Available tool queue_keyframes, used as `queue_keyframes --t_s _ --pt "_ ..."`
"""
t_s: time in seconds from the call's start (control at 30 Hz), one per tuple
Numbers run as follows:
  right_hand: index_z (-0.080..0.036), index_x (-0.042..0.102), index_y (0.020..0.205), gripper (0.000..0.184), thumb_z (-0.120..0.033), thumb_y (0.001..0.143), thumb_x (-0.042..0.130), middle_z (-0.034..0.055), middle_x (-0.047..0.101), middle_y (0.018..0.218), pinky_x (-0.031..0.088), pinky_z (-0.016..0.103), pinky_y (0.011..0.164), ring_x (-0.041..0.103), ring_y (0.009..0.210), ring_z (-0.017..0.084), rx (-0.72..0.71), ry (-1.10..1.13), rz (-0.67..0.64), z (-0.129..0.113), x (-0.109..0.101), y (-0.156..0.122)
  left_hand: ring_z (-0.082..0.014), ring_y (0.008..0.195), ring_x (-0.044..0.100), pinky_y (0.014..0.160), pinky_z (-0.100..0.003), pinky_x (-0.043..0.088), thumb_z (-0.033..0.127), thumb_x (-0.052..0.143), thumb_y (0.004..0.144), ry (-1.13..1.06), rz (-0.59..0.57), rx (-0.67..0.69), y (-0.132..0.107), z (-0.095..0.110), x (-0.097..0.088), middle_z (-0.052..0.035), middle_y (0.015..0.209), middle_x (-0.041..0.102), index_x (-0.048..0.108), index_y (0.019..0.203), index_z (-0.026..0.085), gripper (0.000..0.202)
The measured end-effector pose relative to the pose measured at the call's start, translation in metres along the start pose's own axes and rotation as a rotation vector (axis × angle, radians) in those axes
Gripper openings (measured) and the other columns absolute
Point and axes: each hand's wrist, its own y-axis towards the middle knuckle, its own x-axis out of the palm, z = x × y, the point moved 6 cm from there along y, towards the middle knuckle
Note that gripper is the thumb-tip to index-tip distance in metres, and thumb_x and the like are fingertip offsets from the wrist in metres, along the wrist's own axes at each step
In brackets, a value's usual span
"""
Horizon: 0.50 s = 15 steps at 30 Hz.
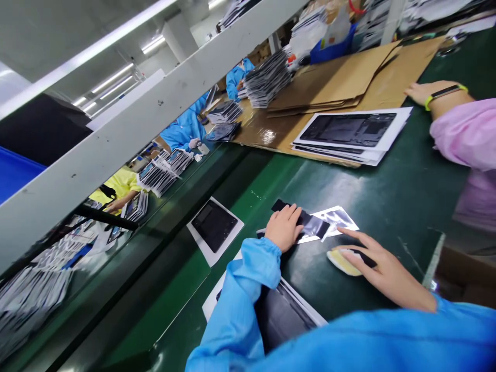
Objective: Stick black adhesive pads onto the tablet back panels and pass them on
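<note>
My left hand (284, 226) lies on a glossy black sheet (313, 225) on the green table (387, 191), with its fingers curled down onto the sheet's near end. My right hand (382, 268) rests with fingers spread over a small yellowish pad (341, 262) just right of that sheet, the forefinger stretched towards a clear film piece (337, 217) under the sheet. Both arms wear light blue sleeves. A white-bordered black panel (287, 312) lies partly under my left forearm.
Another white-framed black panel (215, 227) lies on the darker belt to the left. A stack of such panels (349, 134) sits on cardboard (349, 77) at the back. A person's pink sleeve and wristbanded hand (437, 95) are at right. A grey shelf beam (116, 139) crosses the upper left, with other workers behind it.
</note>
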Motion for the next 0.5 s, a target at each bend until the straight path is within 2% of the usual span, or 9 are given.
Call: queue_keyframes --t_s 0.13,0.23,0.33,0.5 --pt "-0.030 0.066 0.073 0.042 -0.054 0.063 0.033 0.0019 0.050 0.115 0.034 0.039 0.085 0.045 0.103 0.023 0.036 -0.029 -0.007 0.006 0.000 -0.015 -0.0287 0.132 0.046 0.109 -0.046 0.036 0.037 0.058 0.090 -0.009 -0.033 -0.012 0.020 0.009 0.005 -0.0108 0.141 0.053 0.049 0.137 0.024 0.049" --pt "-0.031 0.067 0.071 0.044 -0.055 0.063 0.031 0.0025 0.052 0.114 0.035 0.041 0.084 0.045 0.102 0.024 0.001 -0.056 0.037 0.005 -0.008 -0.015 -0.0329 0.114 0.059 0.102 -0.048 0.040 0.047 0.064 0.085 0.080 -0.034 -0.090 0.015 0.015 0.002 -0.0181 0.120 0.065 0.053 0.134 0.015 0.060" --pt "-0.030 0.068 0.068 0.049 -0.058 0.063 0.028 0.0046 0.053 0.113 0.034 0.043 0.084 0.044 0.104 0.025 -0.050 -0.102 0.027 0.003 -0.013 -0.008 -0.0344 0.103 0.062 0.095 -0.046 0.045 0.050 0.060 0.086 0.189 -0.066 -0.186 0.002 0.026 -0.001 -0.0225 0.106 0.066 0.056 0.130 0.006 0.062" --pt "-0.030 0.068 0.067 0.050 -0.059 0.061 0.028 0.0058 0.049 0.118 0.027 0.045 0.088 0.036 0.110 0.025 -0.106 -0.179 -0.145 0.006 -0.003 0.009 -0.0366 0.114 0.057 0.092 -0.047 0.049 0.046 0.055 0.090 0.167 -0.090 -0.230 -0.019 0.039 0.003 -0.0253 0.134 0.053 0.050 0.136 0.007 0.061"
